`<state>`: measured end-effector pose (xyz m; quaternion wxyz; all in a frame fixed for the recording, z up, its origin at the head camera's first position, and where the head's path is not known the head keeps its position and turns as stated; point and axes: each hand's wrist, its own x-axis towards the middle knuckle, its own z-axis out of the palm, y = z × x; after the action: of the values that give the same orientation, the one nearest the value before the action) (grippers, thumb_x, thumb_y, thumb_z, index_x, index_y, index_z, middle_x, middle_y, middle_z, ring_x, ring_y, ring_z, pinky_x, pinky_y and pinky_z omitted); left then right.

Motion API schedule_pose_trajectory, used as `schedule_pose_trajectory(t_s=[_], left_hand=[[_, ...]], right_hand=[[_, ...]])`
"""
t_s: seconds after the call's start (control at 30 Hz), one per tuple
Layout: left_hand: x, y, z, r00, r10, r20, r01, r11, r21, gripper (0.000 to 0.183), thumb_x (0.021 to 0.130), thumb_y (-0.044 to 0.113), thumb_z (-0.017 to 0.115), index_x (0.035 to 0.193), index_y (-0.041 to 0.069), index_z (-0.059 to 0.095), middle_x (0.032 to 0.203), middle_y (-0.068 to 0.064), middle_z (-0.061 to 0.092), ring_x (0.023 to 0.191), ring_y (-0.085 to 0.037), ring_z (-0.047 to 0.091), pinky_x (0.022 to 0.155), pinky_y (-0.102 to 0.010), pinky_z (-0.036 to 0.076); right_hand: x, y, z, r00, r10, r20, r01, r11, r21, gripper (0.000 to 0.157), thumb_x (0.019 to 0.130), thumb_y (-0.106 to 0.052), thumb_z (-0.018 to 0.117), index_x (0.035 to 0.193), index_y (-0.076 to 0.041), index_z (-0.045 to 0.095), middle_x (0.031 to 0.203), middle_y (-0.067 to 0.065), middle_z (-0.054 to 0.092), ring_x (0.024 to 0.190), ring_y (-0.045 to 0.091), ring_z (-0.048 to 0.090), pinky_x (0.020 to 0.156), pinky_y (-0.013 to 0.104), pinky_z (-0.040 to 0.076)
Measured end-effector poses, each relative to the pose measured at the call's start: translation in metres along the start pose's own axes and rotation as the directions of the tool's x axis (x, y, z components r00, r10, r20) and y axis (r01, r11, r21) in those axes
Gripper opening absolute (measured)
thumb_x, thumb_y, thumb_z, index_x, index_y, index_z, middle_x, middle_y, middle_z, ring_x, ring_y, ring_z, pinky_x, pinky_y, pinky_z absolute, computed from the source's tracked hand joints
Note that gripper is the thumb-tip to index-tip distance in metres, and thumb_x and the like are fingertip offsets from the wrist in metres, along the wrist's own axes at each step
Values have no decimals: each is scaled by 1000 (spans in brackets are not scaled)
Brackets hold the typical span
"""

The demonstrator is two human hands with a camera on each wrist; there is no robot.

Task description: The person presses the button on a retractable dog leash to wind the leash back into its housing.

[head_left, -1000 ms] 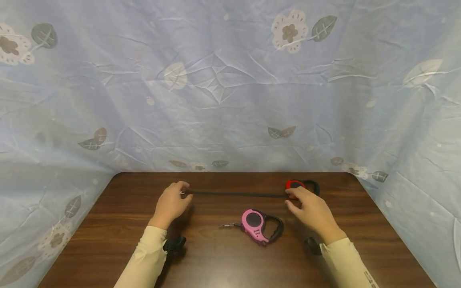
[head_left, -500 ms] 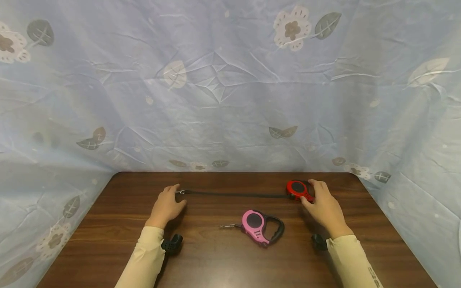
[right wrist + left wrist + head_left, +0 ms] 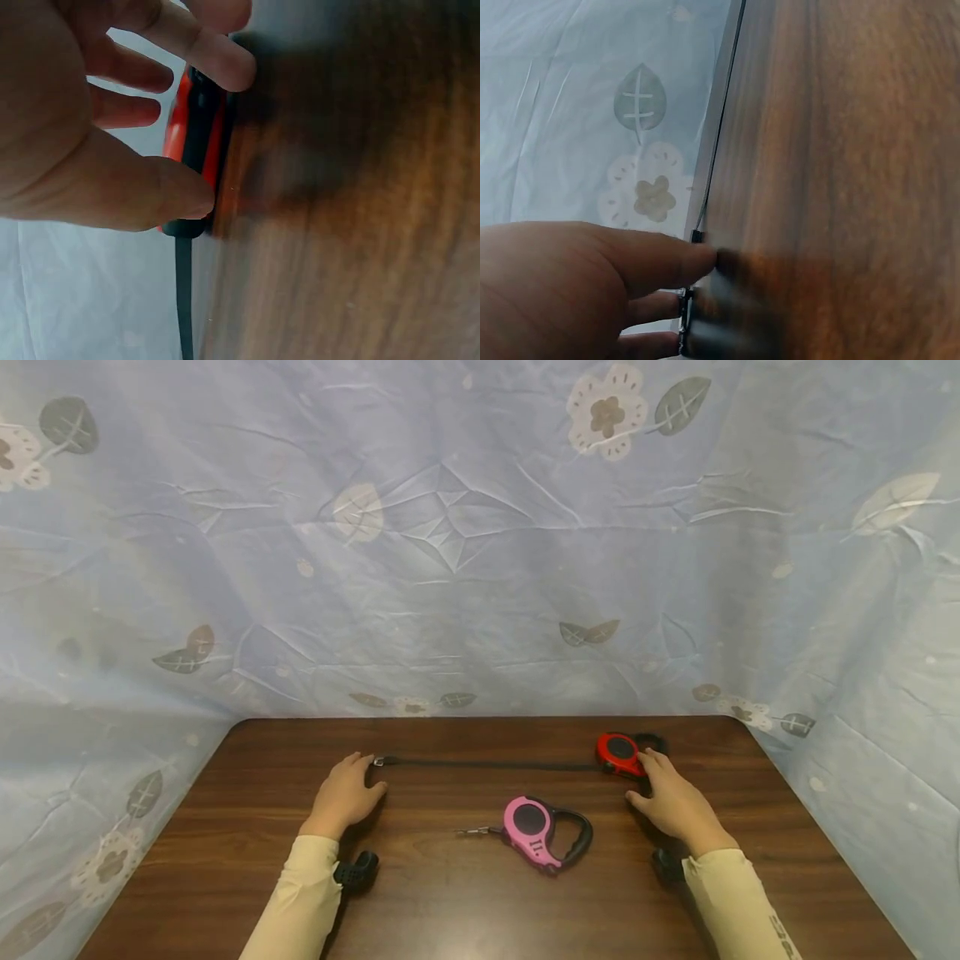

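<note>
Red leash [image 3: 619, 753] near the counter's [image 3: 450, 902] far edge, at 2 o'clock from the pink leash [image 3: 525, 827]. My left hand [image 3: 343, 797]: fingers spread from thumb, tips right by the clip [image 3: 381, 762], contact unclear. Right hand [image 3: 675, 803]: fingers spread too, at the red leash, pinching nothing. Risk, I'd judge: a careless nudge skews the strap [image 3: 495, 765]; spring-loaded, it might recoil. Clip points to 9 o'clock; long axis 9–3.
</note>
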<state>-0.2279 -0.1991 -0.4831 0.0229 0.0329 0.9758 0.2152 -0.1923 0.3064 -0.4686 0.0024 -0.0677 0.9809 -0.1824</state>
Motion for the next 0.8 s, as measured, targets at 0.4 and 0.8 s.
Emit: schedule_pose_trajectory(t_s=[0.4, 0.8], left_hand=[[-7, 5, -3, 988, -4, -154, 8, 1000, 27, 26, 94, 8, 72, 120, 4, 76, 120, -23, 66, 112, -47, 61, 86, -62, 54], [-7, 5, -10, 989, -56, -134, 56, 998, -1, 21, 91, 11, 75, 110, 3, 74, 104, -17, 70, 99, -41, 67, 81, -57, 55]], right_hand=[[2, 3, 3, 1000, 18, 13, -18, 1000, 24, 68, 98, -18, 70, 147, 17, 38, 140, 39, 44, 126, 57, 52, 102, 66, 44], [-3, 1, 4, 999, 44, -15, -45, 998, -34, 69, 95, -19, 73, 146, 15, 41, 142, 38, 42, 119, 56, 58, 91, 65, 50]])
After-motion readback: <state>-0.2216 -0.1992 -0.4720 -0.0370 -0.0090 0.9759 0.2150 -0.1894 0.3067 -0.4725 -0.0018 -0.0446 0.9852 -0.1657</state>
